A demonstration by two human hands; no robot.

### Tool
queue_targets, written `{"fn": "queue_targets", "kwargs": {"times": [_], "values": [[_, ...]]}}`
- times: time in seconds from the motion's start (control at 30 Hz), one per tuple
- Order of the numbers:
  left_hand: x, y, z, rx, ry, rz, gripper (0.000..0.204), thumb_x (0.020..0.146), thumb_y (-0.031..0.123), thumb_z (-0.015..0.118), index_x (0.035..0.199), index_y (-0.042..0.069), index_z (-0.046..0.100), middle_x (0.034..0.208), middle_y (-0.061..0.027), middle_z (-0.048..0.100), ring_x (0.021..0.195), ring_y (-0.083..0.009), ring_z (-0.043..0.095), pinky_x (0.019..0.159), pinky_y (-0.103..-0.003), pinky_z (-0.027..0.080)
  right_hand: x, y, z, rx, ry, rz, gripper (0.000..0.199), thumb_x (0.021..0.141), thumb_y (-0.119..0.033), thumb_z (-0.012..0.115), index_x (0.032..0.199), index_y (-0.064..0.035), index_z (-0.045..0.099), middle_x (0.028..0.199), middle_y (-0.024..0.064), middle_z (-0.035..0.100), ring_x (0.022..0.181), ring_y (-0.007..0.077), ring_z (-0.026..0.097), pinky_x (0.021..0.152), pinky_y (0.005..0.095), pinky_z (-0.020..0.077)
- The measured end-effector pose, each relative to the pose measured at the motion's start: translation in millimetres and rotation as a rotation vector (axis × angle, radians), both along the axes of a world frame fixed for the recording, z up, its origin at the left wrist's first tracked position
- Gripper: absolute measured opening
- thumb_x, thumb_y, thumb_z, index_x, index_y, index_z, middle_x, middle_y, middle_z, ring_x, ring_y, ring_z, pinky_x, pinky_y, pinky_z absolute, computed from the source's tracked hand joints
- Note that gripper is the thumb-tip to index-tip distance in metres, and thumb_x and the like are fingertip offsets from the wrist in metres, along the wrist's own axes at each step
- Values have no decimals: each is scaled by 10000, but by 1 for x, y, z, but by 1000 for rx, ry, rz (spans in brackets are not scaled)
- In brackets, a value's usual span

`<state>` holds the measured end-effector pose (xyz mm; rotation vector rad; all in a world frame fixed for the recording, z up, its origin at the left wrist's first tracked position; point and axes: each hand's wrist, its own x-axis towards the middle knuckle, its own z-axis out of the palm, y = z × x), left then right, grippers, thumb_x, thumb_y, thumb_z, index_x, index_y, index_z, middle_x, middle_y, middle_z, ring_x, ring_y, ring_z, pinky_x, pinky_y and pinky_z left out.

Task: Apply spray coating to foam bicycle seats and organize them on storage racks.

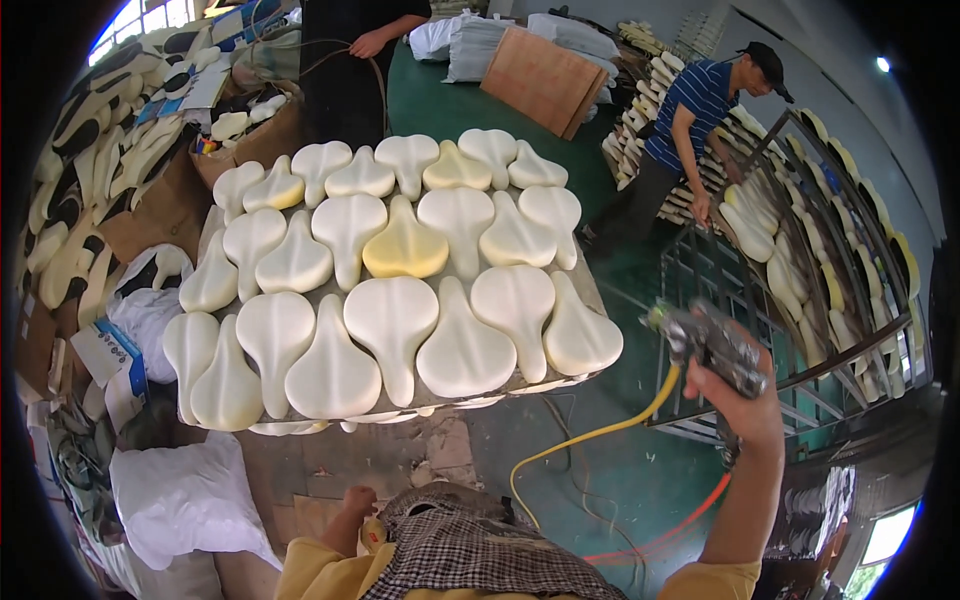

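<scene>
My right hand (740,395) is closed round the grip of a dark, stained spray gun (725,350), raised just right of the table. A yellow hose (600,432) runs down from the gun, and an orange-red hose (690,520) hangs below my wrist. On the table (590,300) lie three rows of cream foam bicycle saddles (465,340), noses pointing alternately toward and away from me. A few, such as the middle saddle (405,245), look yellower. My left hand (360,499) hangs low by my checked apron (460,550), short of the table; its fingers are too small and turned away to read.
A person in a striped shirt (690,110) bends over a metal rack (820,375) at right. Another person in dark clothes (340,80) stands beyond the table, holding a hose or cord. Saddles and cardboard boxes (160,215) pile up at left, near a white sack (190,495). Hoses trail across the green floor.
</scene>
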<state>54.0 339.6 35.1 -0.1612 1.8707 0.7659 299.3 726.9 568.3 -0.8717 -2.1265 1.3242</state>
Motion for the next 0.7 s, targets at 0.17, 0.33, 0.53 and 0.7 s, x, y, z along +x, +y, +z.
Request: {"fn": "queue_targets", "kwargs": {"times": [0.17, 0.33, 0.53, 0.7], "values": [[0, -1, 6, 77, -2, 168, 173, 783, 129, 574, 878, 3, 645, 738, -110, 636, 560, -225, 645, 454, -320, 488, -26, 3, -2, 2, 17, 48, 519, 790, -21, 651, 1274, 32, 470, 859, 26, 604, 663, 67, 552, 609, 210, 470], [-3, -30, -16, 93, 25, 206, 159, 795, 126, 567, 849, -8, 634, 705, -101, 625, 552, -218, 643, 450, -322, 488, -37, 0, 3, 29, -74, 165, 511, 796, -12, 635, 1275, 42, 464, 831, 28, 605, 660, 68, 546, 610, 215, 471], [2, -40, -34, 89, -49, 296, 177, 776, 128, 568, 843, -17, 644, 676, -112, 626, 541, -226, 644, 460, -342, 495, -40, -5, 2, 25, -48, 137, 529, 785, -21, 641, 1279, 44, 465, 841, 31, 610, 663, 67, 537, 617, 213, 460], [-4, -65, -37, 330, 315, -283, 172, 759, 124, 568, 803, -24, 644, 673, -116, 623, 510, -239, 631, 439, -336, 486, -27, -11, 0, 84, -55, 169, 516, 786, -20, 641, 1269, 47, 474, 836, 25, 607, 656, 61, 535, 606, 207, 456]]}}
